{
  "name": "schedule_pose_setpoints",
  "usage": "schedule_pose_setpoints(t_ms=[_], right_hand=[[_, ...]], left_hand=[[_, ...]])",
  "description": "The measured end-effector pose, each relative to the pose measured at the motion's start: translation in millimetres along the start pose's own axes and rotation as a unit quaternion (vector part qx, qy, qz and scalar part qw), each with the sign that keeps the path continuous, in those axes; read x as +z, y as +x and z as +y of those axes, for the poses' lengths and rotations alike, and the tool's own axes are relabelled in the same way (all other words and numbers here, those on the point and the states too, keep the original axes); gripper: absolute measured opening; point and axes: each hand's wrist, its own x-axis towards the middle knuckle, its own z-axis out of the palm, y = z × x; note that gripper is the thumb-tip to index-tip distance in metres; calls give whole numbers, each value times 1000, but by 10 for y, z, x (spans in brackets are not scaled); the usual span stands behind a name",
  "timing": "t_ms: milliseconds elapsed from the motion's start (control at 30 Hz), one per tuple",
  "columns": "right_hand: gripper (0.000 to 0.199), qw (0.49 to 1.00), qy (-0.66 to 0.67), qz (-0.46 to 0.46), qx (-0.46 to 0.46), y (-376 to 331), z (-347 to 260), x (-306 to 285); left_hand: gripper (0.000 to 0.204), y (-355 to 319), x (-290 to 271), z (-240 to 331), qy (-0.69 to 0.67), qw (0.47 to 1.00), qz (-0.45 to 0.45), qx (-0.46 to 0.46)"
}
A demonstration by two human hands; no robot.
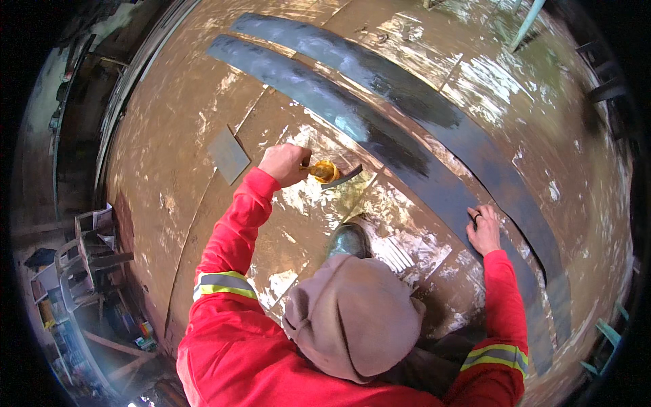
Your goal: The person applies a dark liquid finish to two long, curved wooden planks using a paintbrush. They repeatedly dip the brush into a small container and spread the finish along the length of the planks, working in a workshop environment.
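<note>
1. Watching the head view: the left hand [285, 164] is closed around a small yellow-handled tool with a dark angled blade [330, 172], maybe a brush or scraper, I can't tell which. The tip sits on the brown surface just short of the nearer long dark metal strip [352, 112].
2. The right hand [484, 229] is flat, fingers spread a little, holding nothing, pressed on that same strip lower down. My guess is it's pinning the strip so it doesn't slide around.
3. A second long dark metal strip [420, 102] runs alongside the first, close but apart. A small flat grey rectangular plate [228, 154] lies off to the left of the left hand, well apart from the strips.
4. Both arms are in red sleeves with reflective yellow-grey bands [224, 283], and a grey-brown knit cap [352, 315] fills the bottom middle.
5. The big worn brown panel worktop [176, 136] is glossy, scuffed, with pale patches and seams.
6. The room looks like a cluttered workshop: white plastic chairs [74, 261] and odds and ends at lower left.
</note>
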Motion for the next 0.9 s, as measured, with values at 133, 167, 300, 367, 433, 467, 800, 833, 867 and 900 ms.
schedule_pose_setpoints(t_ms=[133,167,300,367,433,467,800,833,867,900], right_hand=[[34,1000,4,-23,-16,-37,27,79],[33,1000,5,-25,-14,-49,27,92],[33,1000,9,-23,-12,-91,48,132],[33,1000,12,-19,-12,-107,69,136],[32,1000,17,-19,-13,-92,55,128],[32,1000,19,-16,-15,-89,56,121],[28,999,21,-30,-26,-25,88,134],[28,999,19,-37,-25,-21,83,120],[29,999,13,-37,-30,-19,78,105],[29,999,8,-36,-35,-27,71,100]], left_hand=[[24,-70,-80,-35,0,1000,8,0],[24,-111,-90,-74,-1,1000,15,1],[23,-330,-207,-124,-123,991,50,-34],[21,-463,-213,-190,-178,981,33,-69],[20,-631,-191,-258,-240,965,22,-99],[20,-708,-109,-282,-283,953,38,-103],[25,-1025,1248,-298,-577,786,99,-197],[27,-1017,1341,-292,-567,792,104,-201],[27,-1012,1427,-298,-581,780,111,-206],[27,-1011,1500,-298,-593,768,116,-212]])
